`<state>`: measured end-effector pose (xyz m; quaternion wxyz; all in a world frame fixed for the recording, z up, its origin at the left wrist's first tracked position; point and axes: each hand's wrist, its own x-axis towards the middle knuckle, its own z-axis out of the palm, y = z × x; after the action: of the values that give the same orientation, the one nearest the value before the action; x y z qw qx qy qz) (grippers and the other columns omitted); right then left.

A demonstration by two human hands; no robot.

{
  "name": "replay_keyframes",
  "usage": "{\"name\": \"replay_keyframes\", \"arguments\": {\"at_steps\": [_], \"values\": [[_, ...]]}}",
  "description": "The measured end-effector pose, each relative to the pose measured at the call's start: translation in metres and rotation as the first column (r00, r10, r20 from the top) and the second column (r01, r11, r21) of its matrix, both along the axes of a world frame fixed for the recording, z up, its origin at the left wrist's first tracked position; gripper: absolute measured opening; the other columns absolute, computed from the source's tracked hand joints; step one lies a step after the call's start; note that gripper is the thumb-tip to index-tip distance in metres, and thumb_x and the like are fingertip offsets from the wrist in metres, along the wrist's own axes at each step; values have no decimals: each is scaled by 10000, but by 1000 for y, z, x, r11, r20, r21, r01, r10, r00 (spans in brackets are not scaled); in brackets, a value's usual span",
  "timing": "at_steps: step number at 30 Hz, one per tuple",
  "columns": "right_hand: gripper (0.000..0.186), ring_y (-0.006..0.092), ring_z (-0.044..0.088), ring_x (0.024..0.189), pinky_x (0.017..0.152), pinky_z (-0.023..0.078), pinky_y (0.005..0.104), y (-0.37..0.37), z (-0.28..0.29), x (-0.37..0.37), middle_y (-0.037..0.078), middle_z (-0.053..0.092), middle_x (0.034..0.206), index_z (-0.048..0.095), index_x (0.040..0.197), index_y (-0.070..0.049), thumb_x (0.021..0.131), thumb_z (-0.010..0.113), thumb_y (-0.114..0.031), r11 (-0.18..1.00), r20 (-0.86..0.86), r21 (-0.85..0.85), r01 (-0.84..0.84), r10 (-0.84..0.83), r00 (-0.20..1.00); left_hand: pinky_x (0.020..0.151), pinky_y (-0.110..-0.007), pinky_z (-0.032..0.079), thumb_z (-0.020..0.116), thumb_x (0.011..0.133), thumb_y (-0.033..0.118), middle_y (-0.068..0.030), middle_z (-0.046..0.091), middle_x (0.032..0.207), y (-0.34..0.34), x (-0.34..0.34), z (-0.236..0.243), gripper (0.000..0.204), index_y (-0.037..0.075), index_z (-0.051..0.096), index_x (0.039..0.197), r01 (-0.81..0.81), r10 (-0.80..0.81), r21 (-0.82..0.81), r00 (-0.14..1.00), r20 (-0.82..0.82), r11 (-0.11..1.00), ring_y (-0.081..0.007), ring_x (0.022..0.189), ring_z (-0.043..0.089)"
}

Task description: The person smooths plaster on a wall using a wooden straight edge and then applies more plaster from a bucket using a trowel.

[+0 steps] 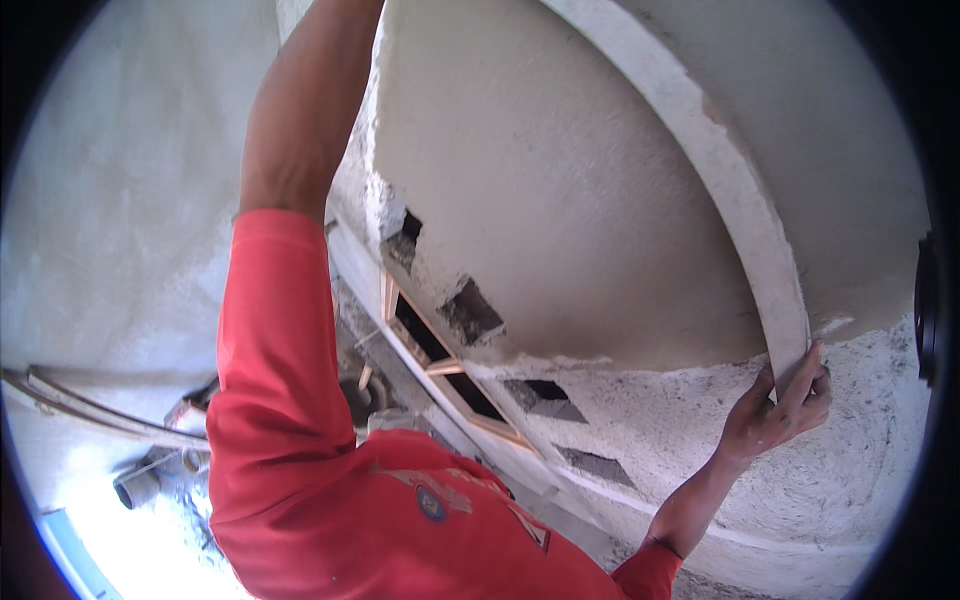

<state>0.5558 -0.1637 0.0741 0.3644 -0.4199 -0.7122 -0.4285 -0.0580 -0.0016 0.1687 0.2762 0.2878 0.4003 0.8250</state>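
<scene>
A long, pale, plaster-caked straightedge (735, 190) lies along a smooth grey plastered wall (540, 180), its line bowed by the lens. My right hand (785, 408) grips its lower end, fingers closed around the edge where the smooth plaster meets rougher wall. My left arm, in a red sleeve, reaches up past the top edge of the picture. That hand is out of sight, so what it touches cannot be seen.
Several square holes, one of them (470, 310) in the plaster, open in the wall. Below them is a wooden frame (445, 368) with dark openings. Rough speckled wall (800, 500) spreads at lower right. Long strips (110, 415) and a grey pipe (137, 487) are at left.
</scene>
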Motion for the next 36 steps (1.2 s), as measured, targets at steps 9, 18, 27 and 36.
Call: {"name": "replay_keyframes", "arguments": {"at_steps": [9,18,27,36], "values": [[864,243,461,1008,831,456,374,-12,-177,87,95,472,1128,493,1492,-238,735,739,99,928,-46,-239,-286,283,958,342,-357,379,572,940,414,-45,515,574,-27,68,-177,379,76,605,773,6,-33,-338,997,-74,941,-196,399,468],[799,376,441,1109,946,375,515,-60,-300,145,184,474,1207,495,1484,-202,755,691,59,754,-36,-628,-194,221,975,349,-328,382,626,897,355,-87,571,661,-70,151,-364,422,-60,585,959,72,23,-484,982,187,872,-175,432,506],[662,395,475,1125,955,363,542,-95,-354,227,185,512,1251,515,1456,-153,830,642,22,717,37,-694,-59,117,992,361,-294,345,644,932,353,-41,549,683,-112,250,-484,356,26,539,1024,214,-6,-507,924,381,835,-134,461,499],[562,404,343,1395,1070,367,616,-171,-369,335,222,363,1491,419,1520,-153,1009,579,-325,578,-305,-797,-174,-138,942,360,-262,338,658,937,343,-32,560,686,-223,345,-546,314,61,542,1007,251,34,-477,858,512,843,-114,458,505]]}}
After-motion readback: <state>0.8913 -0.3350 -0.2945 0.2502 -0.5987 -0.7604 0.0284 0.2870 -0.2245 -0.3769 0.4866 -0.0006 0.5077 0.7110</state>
